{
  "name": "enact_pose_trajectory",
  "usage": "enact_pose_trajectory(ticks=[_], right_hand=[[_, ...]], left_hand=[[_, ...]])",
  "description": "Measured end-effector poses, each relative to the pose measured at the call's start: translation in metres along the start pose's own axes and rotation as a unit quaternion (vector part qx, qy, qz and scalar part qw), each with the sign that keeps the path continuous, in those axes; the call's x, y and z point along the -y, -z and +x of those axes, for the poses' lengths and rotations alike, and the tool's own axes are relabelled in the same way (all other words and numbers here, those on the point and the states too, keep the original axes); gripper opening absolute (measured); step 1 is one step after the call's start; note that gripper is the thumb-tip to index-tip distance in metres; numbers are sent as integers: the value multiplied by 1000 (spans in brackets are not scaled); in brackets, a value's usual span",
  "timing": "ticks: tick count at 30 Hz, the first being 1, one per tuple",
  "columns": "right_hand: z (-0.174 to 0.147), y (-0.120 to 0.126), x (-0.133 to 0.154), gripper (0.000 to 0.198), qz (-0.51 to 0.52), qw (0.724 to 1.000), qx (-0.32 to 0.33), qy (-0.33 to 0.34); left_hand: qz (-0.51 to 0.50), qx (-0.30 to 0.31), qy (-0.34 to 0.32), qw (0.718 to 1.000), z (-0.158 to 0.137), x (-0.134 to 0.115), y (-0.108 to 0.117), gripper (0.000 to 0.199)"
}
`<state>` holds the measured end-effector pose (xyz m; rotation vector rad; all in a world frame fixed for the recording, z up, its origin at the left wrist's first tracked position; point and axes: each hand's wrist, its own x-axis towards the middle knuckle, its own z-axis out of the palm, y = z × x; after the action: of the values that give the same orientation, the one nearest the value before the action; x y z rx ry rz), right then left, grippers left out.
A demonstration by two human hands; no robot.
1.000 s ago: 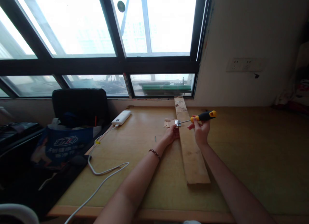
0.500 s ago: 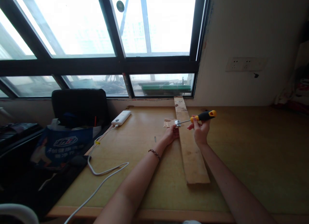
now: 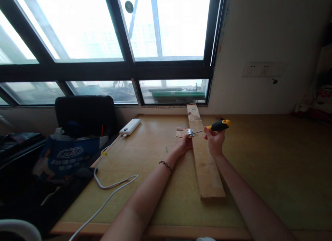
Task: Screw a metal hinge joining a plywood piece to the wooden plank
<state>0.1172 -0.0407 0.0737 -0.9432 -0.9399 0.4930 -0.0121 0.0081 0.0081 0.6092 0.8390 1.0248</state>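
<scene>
A long wooden board (image 3: 207,165) lies lengthwise on the table, its far end near the window. A small metal hinge (image 3: 190,132) sits at the board's left edge, beside a short piece of wood (image 3: 181,132). My left hand (image 3: 184,144) is closed at the hinge's lower edge, thumb against it and the other fingers by the board's side; its exact grip is partly hidden. My right hand (image 3: 216,142) grips a black-and-yellow screwdriver (image 3: 220,125). The tool is held nearly level, slanting down leftward, with its tip at the hinge. Whether a screw is under the tip is too small to tell.
On the table (image 3: 145,199), a loose screw (image 3: 166,149) lies left of my left hand. A white power bank (image 3: 130,127) with a white cable (image 3: 114,186) rests at the left edge. Beyond are a black chair (image 3: 84,111) and a blue bag (image 3: 68,158).
The screwdriver's handle has shifted slightly left and down, and my right hand's fingers have turned on it. My left hand, the hinge and the board stay in place.
</scene>
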Motion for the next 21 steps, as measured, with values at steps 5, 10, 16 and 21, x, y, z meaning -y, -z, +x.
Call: enact_pose_trajectory(ticks=[5, 10, 16, 21], right_hand=[[-1, -1, 7, 38, 19, 999, 44, 2], [0, -1, 11, 32, 54, 996, 70, -15], [0, 2, 13, 28, 88, 991, 103, 4], [0, 0, 6, 36, 31, 999, 26, 4]], left_hand=[[-9, 6, 1, 1000, 1, 0, 1, 26], [-9, 4, 0, 1000, 4, 1, 2, 26], [9, -8, -27, 1000, 6, 5, 2, 28], [20, -36, -50, 998, 10, 10, 2, 30]])
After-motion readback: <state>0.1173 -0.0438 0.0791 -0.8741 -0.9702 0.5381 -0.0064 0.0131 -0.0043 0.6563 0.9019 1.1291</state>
